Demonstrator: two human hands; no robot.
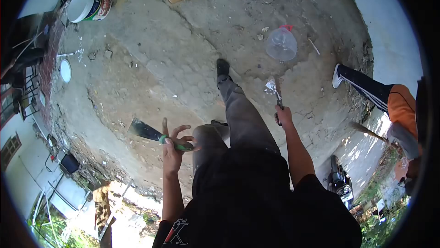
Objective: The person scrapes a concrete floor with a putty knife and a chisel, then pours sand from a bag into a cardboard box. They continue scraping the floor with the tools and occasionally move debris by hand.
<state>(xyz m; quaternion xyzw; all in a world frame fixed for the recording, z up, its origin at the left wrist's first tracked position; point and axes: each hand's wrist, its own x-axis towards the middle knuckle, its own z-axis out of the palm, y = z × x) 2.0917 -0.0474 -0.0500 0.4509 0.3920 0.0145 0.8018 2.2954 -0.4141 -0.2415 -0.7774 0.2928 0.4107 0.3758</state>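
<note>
While one leg (240, 110) is reaching forward over the ground (169, 76), both hands are holding tools. The left hand (171, 152) is holding a scraper (149, 131) by its handle, thumb pressing, other fingers splaying loosely; its blade is pointing outward. The right hand (285, 116) is wrapping snugly around the handle of a second tool (278, 95), narrow blade pointing ahead. Step in hand, my read: handling tools, no scraping stroke showing. Any next stroke with the scraper would be calling for firmer left fingers and a flatter blade. White flakes (269, 86) are showing by the right blade; can't tell if they're sticking to it or lying below. Scraper is pairing a flat, flaring blade with a green-and-dark handle. Ground is looking hard, cracked, dusty. A round, clear plastic tub (281, 46) is sitting beyond the second tool.
</note>
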